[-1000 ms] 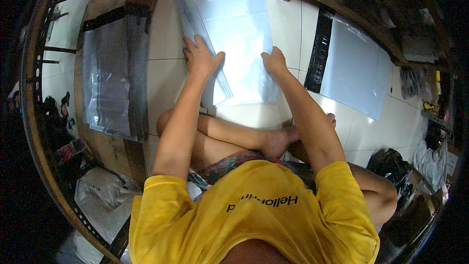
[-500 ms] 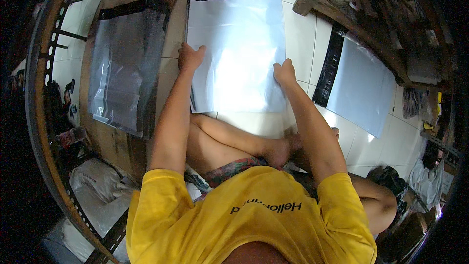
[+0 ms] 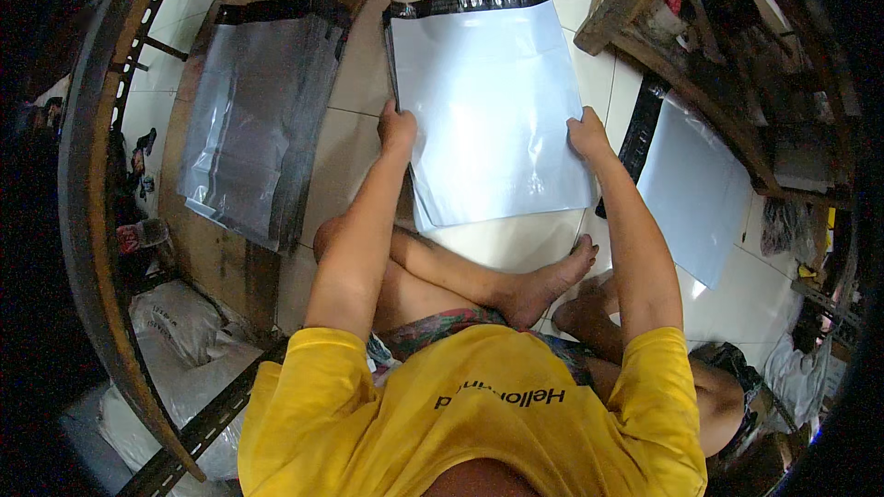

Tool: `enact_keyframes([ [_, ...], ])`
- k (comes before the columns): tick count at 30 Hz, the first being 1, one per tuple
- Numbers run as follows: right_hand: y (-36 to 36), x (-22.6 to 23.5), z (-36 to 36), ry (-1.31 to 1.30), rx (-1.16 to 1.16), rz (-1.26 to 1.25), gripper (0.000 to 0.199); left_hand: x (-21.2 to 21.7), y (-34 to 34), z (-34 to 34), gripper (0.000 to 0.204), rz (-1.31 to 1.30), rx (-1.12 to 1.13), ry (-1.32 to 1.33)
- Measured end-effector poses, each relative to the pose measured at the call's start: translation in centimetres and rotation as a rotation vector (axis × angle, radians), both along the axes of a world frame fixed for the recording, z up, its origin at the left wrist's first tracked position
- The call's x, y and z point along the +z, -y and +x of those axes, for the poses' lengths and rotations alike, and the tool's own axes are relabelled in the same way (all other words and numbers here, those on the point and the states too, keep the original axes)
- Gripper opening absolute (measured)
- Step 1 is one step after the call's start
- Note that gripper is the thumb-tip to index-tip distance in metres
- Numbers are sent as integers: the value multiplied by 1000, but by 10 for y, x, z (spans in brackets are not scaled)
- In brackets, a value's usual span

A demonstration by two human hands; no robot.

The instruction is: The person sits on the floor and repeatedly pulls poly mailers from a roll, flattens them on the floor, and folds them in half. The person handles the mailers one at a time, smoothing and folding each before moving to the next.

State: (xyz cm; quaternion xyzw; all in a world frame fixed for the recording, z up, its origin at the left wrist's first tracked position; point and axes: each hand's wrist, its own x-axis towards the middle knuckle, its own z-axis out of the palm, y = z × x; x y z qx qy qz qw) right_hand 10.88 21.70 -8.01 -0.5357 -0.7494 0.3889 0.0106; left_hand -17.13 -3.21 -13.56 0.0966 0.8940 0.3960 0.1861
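A stack of white plastic mailer bags with a black strip at the far end lies flat on the tiled floor in front of me. My left hand grips the stack's left edge. My right hand holds its right edge. Both arms reach forward over my crossed legs.
A pile of grey translucent mailer bags lies on a wooden board at the left. More white bags lie at the right, beside a wooden frame. White sacks sit at the lower left behind a curved metal rail.
The top bag, held lifted and slanted a second ago, now lies squared on the stack. My hands moved from its middle out to the two side edges.
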Motion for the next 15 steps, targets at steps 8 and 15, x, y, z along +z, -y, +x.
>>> enact_keyframes([
  [8,-17,-16,8,153,105,271,37,35,-12,22,40,-396,-70,-176],
  [15,-11,4,-1,206,201,295,31,24,-5,28,33,-289,-42,-178],
])
